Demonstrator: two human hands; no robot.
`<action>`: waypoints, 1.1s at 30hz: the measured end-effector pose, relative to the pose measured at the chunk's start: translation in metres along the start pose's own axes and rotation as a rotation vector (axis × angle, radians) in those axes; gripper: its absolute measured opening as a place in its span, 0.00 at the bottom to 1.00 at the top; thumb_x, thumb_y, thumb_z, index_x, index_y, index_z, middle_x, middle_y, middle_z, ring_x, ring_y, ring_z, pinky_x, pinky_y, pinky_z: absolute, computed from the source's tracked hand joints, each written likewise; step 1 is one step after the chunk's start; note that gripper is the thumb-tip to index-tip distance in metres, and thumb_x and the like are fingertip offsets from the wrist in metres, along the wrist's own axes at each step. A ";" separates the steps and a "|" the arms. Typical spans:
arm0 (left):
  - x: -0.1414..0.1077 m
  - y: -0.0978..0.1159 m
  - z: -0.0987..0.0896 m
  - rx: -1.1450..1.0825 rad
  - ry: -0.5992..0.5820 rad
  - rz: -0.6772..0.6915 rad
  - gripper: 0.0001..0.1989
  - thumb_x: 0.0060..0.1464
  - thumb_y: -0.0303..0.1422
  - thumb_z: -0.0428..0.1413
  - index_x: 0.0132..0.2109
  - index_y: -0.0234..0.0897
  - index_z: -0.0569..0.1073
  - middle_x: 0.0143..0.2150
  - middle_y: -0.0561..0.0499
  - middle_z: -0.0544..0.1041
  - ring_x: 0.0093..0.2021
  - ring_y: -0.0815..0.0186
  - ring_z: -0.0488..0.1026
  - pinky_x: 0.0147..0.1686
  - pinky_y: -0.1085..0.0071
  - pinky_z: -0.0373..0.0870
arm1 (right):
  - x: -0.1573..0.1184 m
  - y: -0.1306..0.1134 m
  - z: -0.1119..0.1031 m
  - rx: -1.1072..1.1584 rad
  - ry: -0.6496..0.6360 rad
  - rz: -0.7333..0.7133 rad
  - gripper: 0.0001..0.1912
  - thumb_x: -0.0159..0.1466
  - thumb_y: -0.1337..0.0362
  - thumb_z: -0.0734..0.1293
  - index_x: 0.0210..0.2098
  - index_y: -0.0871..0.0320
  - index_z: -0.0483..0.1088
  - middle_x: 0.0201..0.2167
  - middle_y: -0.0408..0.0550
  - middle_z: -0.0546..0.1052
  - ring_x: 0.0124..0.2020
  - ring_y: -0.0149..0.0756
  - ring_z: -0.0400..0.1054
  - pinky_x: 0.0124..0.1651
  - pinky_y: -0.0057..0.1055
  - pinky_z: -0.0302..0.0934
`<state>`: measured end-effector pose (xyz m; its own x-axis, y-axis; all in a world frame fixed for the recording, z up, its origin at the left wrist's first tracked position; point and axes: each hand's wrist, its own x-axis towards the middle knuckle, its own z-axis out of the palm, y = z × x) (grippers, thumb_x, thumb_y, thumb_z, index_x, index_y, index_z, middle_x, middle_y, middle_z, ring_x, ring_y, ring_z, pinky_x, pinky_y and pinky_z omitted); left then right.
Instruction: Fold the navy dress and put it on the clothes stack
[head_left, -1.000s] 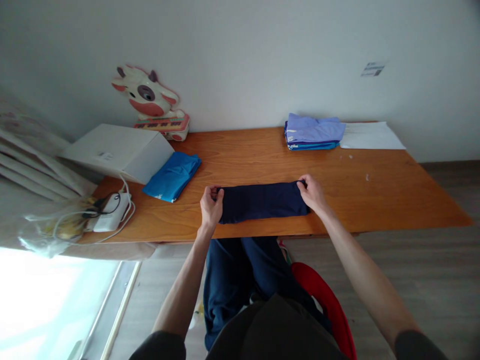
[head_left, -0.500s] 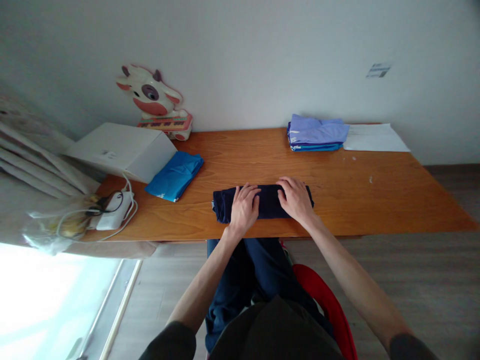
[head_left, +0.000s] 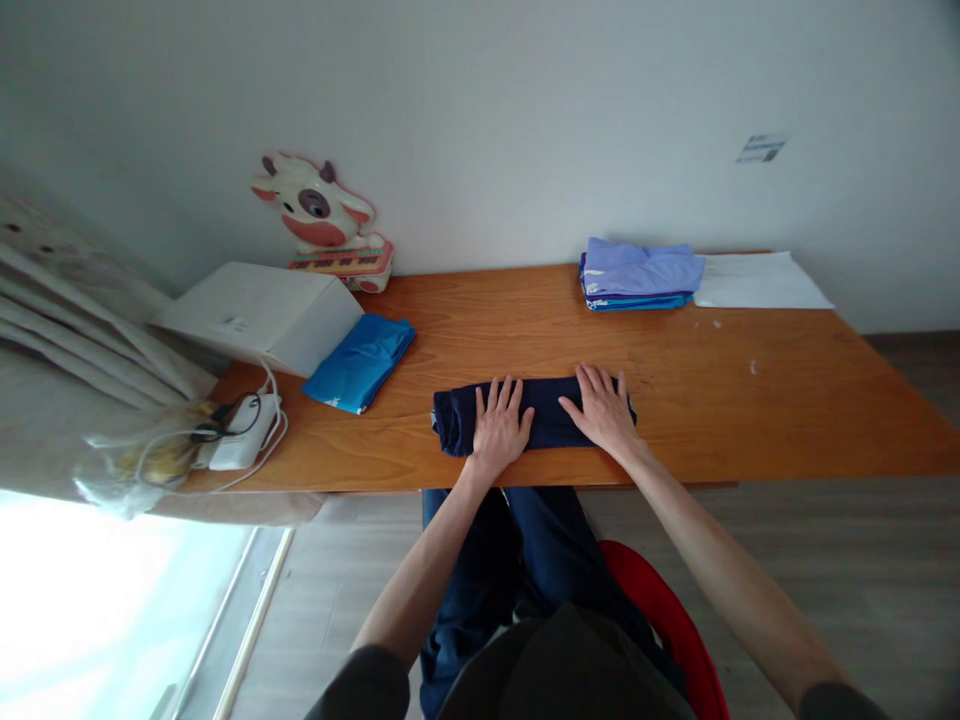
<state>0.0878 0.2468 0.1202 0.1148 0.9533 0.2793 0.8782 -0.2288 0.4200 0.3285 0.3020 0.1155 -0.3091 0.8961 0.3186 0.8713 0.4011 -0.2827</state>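
A dark navy cloth [head_left: 551, 413], folded into a long narrow bundle, lies along the front edge of the wooden table [head_left: 480, 330]. My left hand [head_left: 501, 425] rests flat on its left half with the fingers spread. Flat on the right end of the bundle lies my right hand [head_left: 602, 408], fingers apart and thumb pointing left. Neither hand grips the cloth. A bright blue folded cloth [head_left: 360, 362] is to the left, beside a white box.
The white box [head_left: 262, 310] and a cow-shaped toy [head_left: 330, 225] stand at the back left. A power strip [head_left: 246, 432] with cables and a plastic bag [head_left: 139, 465] sit at the left edge. Folded purple and blue cloths [head_left: 641, 272] lie near white paper [head_left: 761, 280] at the back right.
Both hands have flattened and spread their fingers on the navy cloth, where they were more curled before. The whole view has shifted slightly.
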 end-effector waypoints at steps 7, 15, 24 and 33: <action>-0.007 0.002 -0.009 -0.254 -0.007 -0.042 0.28 0.73 0.42 0.52 0.76 0.45 0.65 0.77 0.42 0.67 0.80 0.46 0.56 0.78 0.36 0.49 | -0.039 0.030 -0.014 0.055 0.128 0.273 0.53 0.70 0.34 0.64 0.77 0.69 0.54 0.73 0.80 0.62 0.75 0.76 0.53 0.73 0.76 0.42; -0.061 -0.043 -0.044 -0.018 0.289 -0.441 0.45 0.65 0.53 0.60 0.77 0.33 0.58 0.81 0.30 0.54 0.83 0.35 0.38 0.76 0.29 0.40 | -0.064 0.043 -0.015 0.035 0.105 0.331 0.36 0.70 0.39 0.64 0.63 0.61 0.71 0.70 0.71 0.68 0.73 0.72 0.58 0.72 0.74 0.47; -0.056 -0.045 -0.047 -0.124 0.131 -0.601 0.29 0.66 0.49 0.59 0.65 0.37 0.67 0.60 0.32 0.78 0.63 0.39 0.77 0.61 0.41 0.74 | -0.047 0.011 -0.017 0.781 0.098 0.439 0.31 0.67 0.51 0.72 0.65 0.51 0.61 0.59 0.57 0.78 0.57 0.53 0.77 0.63 0.53 0.69; 0.076 -0.017 -0.025 -0.941 0.231 -0.429 0.35 0.56 0.43 0.70 0.64 0.43 0.64 0.50 0.45 0.82 0.49 0.54 0.83 0.52 0.53 0.81 | 0.025 0.106 -0.077 0.951 0.249 0.479 0.41 0.59 0.50 0.80 0.67 0.50 0.66 0.54 0.52 0.83 0.51 0.51 0.80 0.59 0.52 0.73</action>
<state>0.0699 0.3180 0.1557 -0.2975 0.9525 0.0652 0.1000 -0.0368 0.9943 0.4430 0.3522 0.1635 0.1628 0.9777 0.1330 0.1968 0.1000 -0.9753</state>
